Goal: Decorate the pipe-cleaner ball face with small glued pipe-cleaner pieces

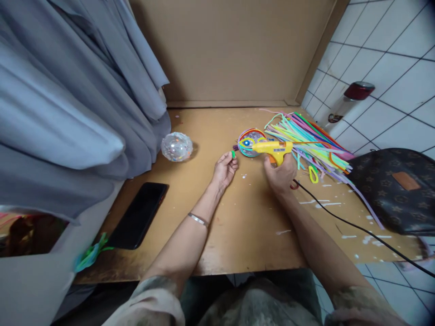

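My right hand (281, 173) grips a yellow hot glue gun (277, 149), its nozzle aimed left. A black cord trails from the gun toward the lower right. My left hand (224, 170) pinches a small green piece (233, 155), whose exact kind is too small to make out. Just behind the nozzle sits a round ornament (252, 136) trimmed with coloured pipe cleaners and a blue-and-white eye shape; the gun partly covers it. Beside my left fingertips shows a small dark purple bit (235, 147).
A clear speckled ball (177, 146) sits at left, above a black phone (138, 215). Many coloured pipe cleaners (306, 140) are heaped at right, near a dark patterned bag (396, 190) and a red-capped bottle (350, 102). A grey curtain (68, 90) hangs over the table's left side.
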{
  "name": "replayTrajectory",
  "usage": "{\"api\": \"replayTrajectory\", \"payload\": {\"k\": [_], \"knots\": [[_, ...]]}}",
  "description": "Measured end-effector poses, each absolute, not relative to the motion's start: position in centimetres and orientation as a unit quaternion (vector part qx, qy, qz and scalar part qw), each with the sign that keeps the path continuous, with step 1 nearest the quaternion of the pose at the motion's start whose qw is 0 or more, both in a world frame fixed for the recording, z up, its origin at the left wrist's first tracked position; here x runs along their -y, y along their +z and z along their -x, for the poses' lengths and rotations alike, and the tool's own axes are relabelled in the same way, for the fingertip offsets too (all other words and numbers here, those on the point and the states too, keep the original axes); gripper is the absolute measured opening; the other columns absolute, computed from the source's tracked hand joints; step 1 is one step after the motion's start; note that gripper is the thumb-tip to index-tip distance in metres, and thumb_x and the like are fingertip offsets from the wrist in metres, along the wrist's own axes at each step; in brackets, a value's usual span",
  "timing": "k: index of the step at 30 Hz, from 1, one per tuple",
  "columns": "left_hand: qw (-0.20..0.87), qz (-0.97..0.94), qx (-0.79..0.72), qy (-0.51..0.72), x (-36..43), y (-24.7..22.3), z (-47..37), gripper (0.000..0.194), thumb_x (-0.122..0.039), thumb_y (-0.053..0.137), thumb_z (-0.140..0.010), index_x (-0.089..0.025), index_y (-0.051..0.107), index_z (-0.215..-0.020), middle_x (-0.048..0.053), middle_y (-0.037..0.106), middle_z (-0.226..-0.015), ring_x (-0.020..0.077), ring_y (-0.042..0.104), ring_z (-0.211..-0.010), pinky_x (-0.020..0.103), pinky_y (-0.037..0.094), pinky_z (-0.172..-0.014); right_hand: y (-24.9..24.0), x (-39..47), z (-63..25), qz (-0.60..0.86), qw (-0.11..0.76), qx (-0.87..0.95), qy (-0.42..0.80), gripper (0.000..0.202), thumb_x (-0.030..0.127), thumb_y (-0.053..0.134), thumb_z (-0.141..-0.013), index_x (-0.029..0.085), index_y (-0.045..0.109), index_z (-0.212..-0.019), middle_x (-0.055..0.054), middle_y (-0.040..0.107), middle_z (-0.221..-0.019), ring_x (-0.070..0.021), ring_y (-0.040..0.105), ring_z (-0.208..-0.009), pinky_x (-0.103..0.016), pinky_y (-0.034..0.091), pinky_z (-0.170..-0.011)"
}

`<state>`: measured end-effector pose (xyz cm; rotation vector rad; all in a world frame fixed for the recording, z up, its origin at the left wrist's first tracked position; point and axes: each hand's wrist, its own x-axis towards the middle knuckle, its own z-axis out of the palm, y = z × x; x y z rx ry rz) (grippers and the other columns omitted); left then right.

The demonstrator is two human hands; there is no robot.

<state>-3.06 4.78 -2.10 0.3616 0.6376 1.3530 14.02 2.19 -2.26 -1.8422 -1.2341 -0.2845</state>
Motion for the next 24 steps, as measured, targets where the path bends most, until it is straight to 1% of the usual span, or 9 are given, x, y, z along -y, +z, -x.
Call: {"api": "replayTrajectory", "payload": {"k": [2, 4, 6, 9, 16, 20, 24], "knots": [[0.719, -0.164, -0.286, 0.612, -4.8, -2.1, 2.8, 0.022, -0.011, 0.074, -0.086, -0.015, 0.057, -0.072, -0.004, 0.054, -0.063, 0.0043, 0.045, -0.052, 0.017, 0.033, -0.05, -3.3, -1.8, -14.2, 0.719, 0.424, 0.53, -0.145, 0.033, 0.046, 0.06, -0.082, 0.019, 0.06, -0.1, -0.011, 0.069, -0.085, -0.0283, 0.067, -0.079, -0.036, 0.049, -0.07], [0.719, -0.163, -0.285, 0.613, -4.7, -2.2, 2.4, 0.023, -0.011, 0.075, -0.085, -0.015, 0.057, -0.072, -0.004, 0.053, -0.062, 0.0036, 0.043, -0.051, 0.016, 0.031, -0.049, -3.9, -1.6, -14.4, 0.7, 0.411, 0.561, -0.164, 0.032, 0.046, 0.058, -0.083, 0.019, 0.06, -0.1, -0.011, 0.068, -0.083, -0.0276, 0.067, -0.077, -0.036, 0.05, -0.068], [0.719, -0.16, -0.282, 0.614, -4.7, -2.3, 2.0, 0.025, -0.012, 0.077, -0.084, -0.015, 0.056, -0.071, -0.005, 0.051, -0.062, 0.0026, 0.041, -0.051, 0.016, 0.029, -0.049, -4.2, -1.5, -14.5, 0.685, 0.397, 0.586, -0.172, 0.033, 0.045, 0.056, -0.084, 0.018, 0.061, -0.102, -0.011, 0.068, -0.083, -0.0273, 0.067, -0.076, -0.036, 0.051, -0.068], [0.721, -0.156, -0.275, 0.616, -4.7, -2.3, 1.7, 0.027, -0.013, 0.079, -0.083, -0.014, 0.055, -0.07, -0.006, 0.05, -0.062, 0.0015, 0.039, -0.05, 0.015, 0.028, -0.049, -4.4, -1.6, -14.6, 0.678, 0.381, 0.603, -0.177, 0.031, 0.045, 0.056, -0.085, 0.018, 0.06, -0.099, -0.01, 0.067, -0.08, -0.027, 0.066, -0.073, -0.036, 0.051, -0.067], [0.732, -0.144, -0.273, 0.607, -5.0, -2.2, 1.8, 0.024, -0.009, 0.071, -0.088, -0.014, 0.056, -0.07, -0.005, 0.051, -0.06, 0.0025, 0.04, -0.05, 0.016, 0.028, -0.05, -4.6, -1.7, -15.0, 0.681, 0.374, 0.599, -0.195, 0.023, 0.041, 0.055, -0.086, 0.019, 0.059, -0.094, -0.008, 0.064, -0.075, -0.0259, 0.064, -0.069, -0.035, 0.048, -0.064], [0.732, -0.153, -0.273, 0.606, -5.1, -2.4, 1.7, 0.023, -0.01, 0.074, -0.087, -0.014, 0.057, -0.071, -0.005, 0.051, -0.061, 0.0029, 0.041, -0.051, 0.016, 0.03, -0.05, -4.5, -1.7, -15.1, 0.676, 0.377, 0.603, -0.193, 0.023, 0.039, 0.054, -0.085, 0.019, 0.059, -0.095, -0.007, 0.063, -0.073, -0.026, 0.063, -0.069, -0.035, 0.048, -0.064], [0.732, -0.164, -0.274, 0.603, -5.1, -2.5, 1.7, 0.023, -0.011, 0.075, -0.086, -0.014, 0.058, -0.072, -0.005, 0.051, -0.061, 0.0031, 0.041, -0.051, 0.016, 0.03, -0.051, -4.4, -1.7, -15.0, 0.676, 0.38, 0.603, -0.186, 0.026, 0.038, 0.054, -0.085, 0.018, 0.062, -0.1, -0.007, 0.063, -0.074, -0.0253, 0.061, -0.068, -0.035, 0.047, -0.063]]}}
